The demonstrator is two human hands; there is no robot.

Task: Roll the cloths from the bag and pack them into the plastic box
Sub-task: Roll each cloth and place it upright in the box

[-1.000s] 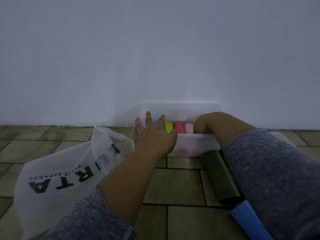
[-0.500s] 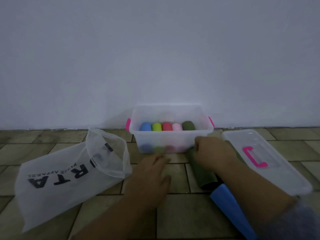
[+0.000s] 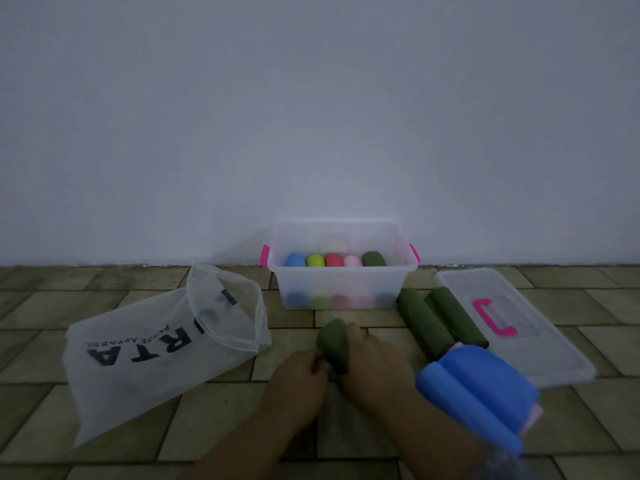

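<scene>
Head view. The left hand (image 3: pixel 298 379) and right hand (image 3: pixel 374 368) met over the tiled floor (image 3: pixel 214 431), just in front of the plastic box (image 3: pixel 343 270). Both had fingers curled round a dark green cloth (image 3: pixel 333 341), which was rolled and gripped between them. In the box a row of rolls (image 3: pixel 333 260) lay side by side: blue, lime, red, pink, dark green. Two dark green rolls (image 3: pixel 424 320) lay by the box's right corner, with blue rolls (image 3: pixel 474 386) nearer the camera. The bag (image 3: pixel 156 344) lay open at left and the lid (image 3: pixel 540 344) at right.

Left hand (image 3: pixel 298 377), right hand (image 3: pixel 372 362): grips seemingly curled.
</scene>
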